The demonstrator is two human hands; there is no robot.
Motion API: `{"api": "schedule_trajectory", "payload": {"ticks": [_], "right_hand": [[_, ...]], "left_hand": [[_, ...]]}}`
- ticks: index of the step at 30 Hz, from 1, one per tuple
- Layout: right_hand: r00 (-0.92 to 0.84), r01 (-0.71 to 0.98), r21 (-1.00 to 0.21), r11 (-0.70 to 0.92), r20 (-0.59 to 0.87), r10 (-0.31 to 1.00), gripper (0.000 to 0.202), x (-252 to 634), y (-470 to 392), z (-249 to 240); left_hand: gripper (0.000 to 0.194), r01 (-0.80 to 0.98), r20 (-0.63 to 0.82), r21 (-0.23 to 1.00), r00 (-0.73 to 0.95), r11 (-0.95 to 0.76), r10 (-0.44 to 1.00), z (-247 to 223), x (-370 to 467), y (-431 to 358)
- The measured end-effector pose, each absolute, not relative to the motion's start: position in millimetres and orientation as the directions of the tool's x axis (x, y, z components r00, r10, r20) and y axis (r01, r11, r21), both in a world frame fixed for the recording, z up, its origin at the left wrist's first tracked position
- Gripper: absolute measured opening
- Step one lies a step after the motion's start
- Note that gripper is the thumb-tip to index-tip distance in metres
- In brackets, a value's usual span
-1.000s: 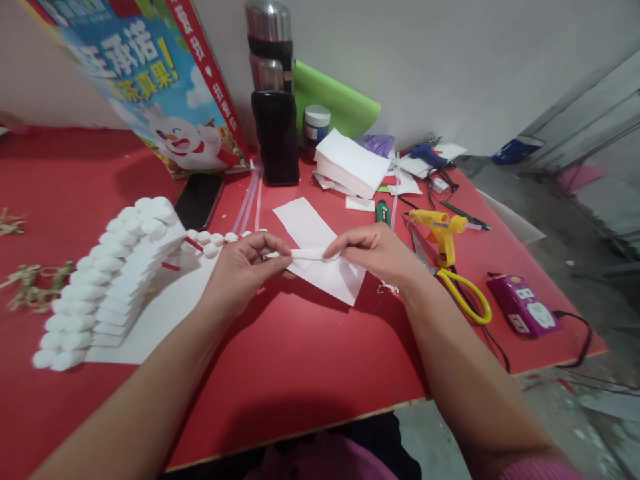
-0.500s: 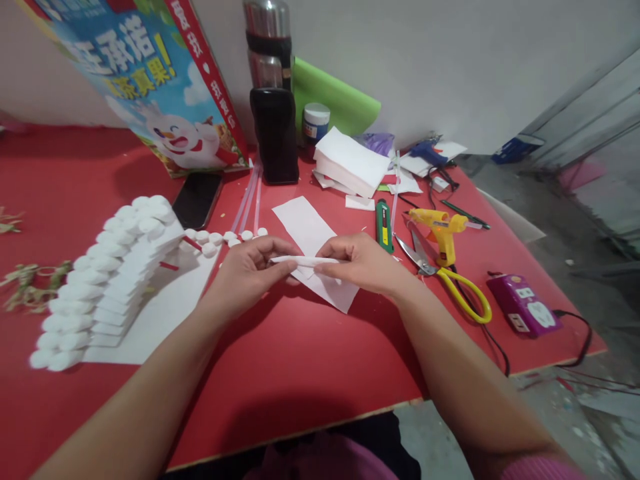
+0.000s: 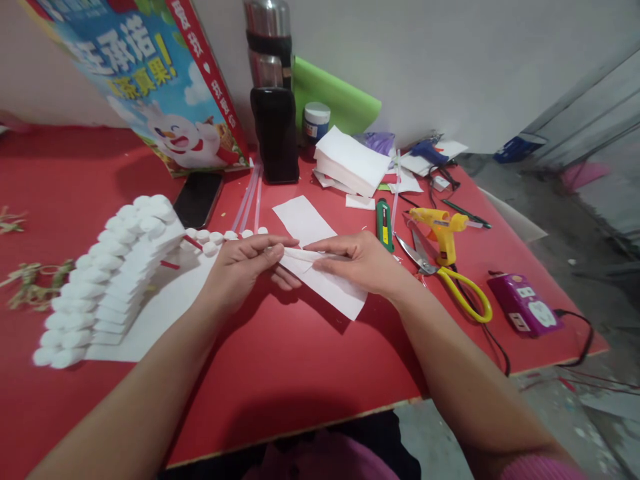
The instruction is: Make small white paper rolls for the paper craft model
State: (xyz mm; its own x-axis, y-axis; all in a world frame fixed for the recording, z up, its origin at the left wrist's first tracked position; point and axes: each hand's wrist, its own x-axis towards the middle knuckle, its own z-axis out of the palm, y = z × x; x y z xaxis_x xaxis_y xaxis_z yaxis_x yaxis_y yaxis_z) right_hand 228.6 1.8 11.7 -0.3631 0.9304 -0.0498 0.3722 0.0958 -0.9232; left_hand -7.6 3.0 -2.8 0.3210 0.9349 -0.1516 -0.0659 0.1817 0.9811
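A small folded strip of white paper (image 3: 299,255) is pinched between my two hands, above the middle front of the red table. My left hand (image 3: 245,263) grips its left end between thumb and index finger, with the lower fingers behind it. On the right end, the thumb and fingers of my right hand (image 3: 350,260) close from both sides. Another white sheet (image 3: 303,219) lies flat just behind the strip. To my left stands a curved, stepped model (image 3: 123,287) of white paper steps edged with round white discs, on a white sheet (image 3: 165,327).
Right of my hands lie a green utility knife (image 3: 384,225), yellow-handled scissors (image 3: 465,293), a yellow glue gun (image 3: 440,230) and a purple box (image 3: 525,303) with a cord. Behind are a paper stack (image 3: 353,160), a phone (image 3: 197,199), a steel flask (image 3: 269,40) and a printed carton (image 3: 165,87).
The paper between my hands has tilted and unfolded somewhat, its broad face now showing toward the lower right. My left fingers have shifted along its left end.
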Motion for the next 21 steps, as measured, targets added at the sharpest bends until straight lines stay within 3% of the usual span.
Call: {"api": "schedule_trajectory", "payload": {"ticks": [8,16,21], "right_hand": [[-0.372,0.388,-0.92,0.055,-0.101,0.923,0.028,231.5,4.0,13.9],[-0.396,0.401,-0.912,0.084,-0.09,0.914,0.026,229.8,3.2,14.1],[-0.396,0.418,-0.905,0.083,-0.099,0.913,0.025,229.7,3.4,11.2]], "left_hand": [[0.046,0.075,-0.139,0.99,0.353,0.12,0.925,1.3,-8.4,1.0],[0.034,0.004,-0.142,0.989,0.333,0.149,0.932,-2.4,-8.3,1.3],[0.016,0.028,-0.119,0.993,0.288,0.116,0.95,-4.5,-8.2,1.1]]}}
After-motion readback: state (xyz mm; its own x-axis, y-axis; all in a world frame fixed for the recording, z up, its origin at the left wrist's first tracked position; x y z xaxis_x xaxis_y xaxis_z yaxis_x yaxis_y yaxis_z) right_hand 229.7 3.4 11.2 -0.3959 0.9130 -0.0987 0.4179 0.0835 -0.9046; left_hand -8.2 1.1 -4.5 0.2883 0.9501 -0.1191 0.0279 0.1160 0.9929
